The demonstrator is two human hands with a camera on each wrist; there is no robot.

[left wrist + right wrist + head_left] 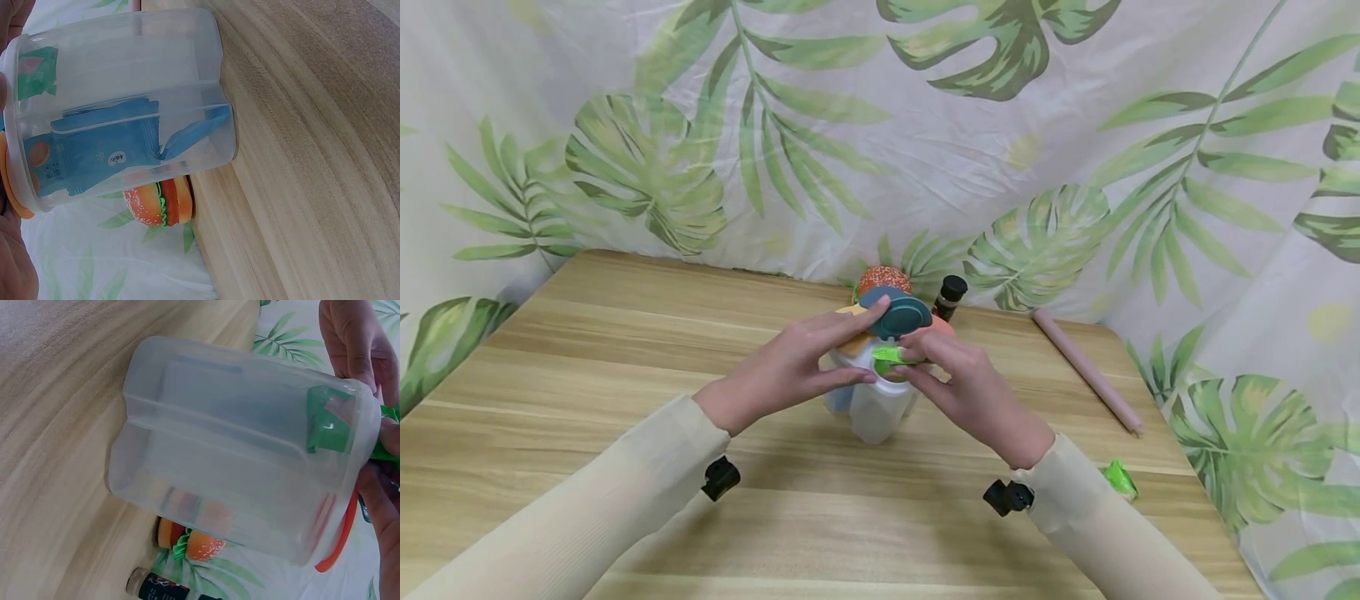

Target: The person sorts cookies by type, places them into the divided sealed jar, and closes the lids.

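A translucent plastic storage canister with several compartments stands upright on the table. Its dark teal flip lid is raised. With a straight index finger my left hand touches that lid, its thumb against the rim. My right hand pinches a green packet at the mouth of the front compartment. Through the wall in the right wrist view, the packet's lower part shows inside, just below the rim. Blue packets lie in a neighbouring compartment, seen in the left wrist view.
Behind the canister sit a toy hamburger and a small black-capped bottle. A pink rod lies at the right, with another green packet nearer the right sleeve. A leaf-patterned cloth hangs behind the table.
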